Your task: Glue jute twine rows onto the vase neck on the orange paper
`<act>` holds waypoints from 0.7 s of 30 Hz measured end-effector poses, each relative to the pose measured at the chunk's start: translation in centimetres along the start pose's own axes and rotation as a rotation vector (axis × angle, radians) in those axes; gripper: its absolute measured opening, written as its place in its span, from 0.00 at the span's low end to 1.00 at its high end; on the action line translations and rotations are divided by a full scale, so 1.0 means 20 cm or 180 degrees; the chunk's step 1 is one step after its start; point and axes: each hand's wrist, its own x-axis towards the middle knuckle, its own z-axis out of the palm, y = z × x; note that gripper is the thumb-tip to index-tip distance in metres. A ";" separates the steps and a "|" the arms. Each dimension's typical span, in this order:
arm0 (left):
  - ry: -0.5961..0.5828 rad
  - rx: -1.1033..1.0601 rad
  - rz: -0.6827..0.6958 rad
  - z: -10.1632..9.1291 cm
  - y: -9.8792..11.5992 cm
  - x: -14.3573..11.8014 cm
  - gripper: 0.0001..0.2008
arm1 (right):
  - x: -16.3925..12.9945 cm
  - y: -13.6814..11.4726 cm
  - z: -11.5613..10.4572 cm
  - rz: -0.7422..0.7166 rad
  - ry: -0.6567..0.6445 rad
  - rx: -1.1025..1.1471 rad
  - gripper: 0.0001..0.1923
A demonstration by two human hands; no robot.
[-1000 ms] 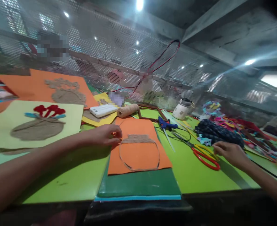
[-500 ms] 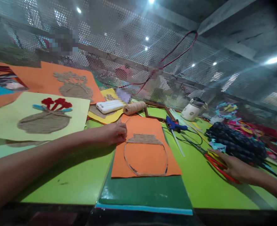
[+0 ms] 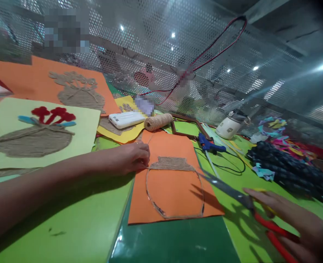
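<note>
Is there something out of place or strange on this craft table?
One thing stands out: a white phone-like device lies among the craft sheets, partly on the yellow sheet beside the twine spool. On the right, paper scraps lie scattered. The orange sheet lies flat, its twine outline intact.

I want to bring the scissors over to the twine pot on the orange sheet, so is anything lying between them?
Nothing visible. The right hand holds the scissors, their blades already over the right edge of the orange sheet. Bare sheet lies between the tips and the twine pot outline. The left hand rests at the pot's far left.
</note>
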 end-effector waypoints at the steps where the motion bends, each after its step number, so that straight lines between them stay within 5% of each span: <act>1: -0.0021 -0.0009 -0.0024 0.00 0.00 0.00 0.12 | 0.11 -0.06 0.01 -0.0132 -0.0119 0.0032 0.47; 5: -0.0043 -0.0070 -0.0139 0.00 0.01 -0.01 0.11 | 0.51 -0.22 0.03 -0.0729 -0.0386 0.0287 0.43; 9: 0.0016 -0.0141 -0.0153 0.00 0.02 -0.01 0.11 | 0.73 -0.23 0.08 -0.0905 -0.0552 0.0427 0.30; 21: 0.0040 -0.0097 -0.0099 0.00 0.01 -0.02 0.12 | 0.80 -0.15 0.20 -0.1295 -0.0562 0.0475 0.23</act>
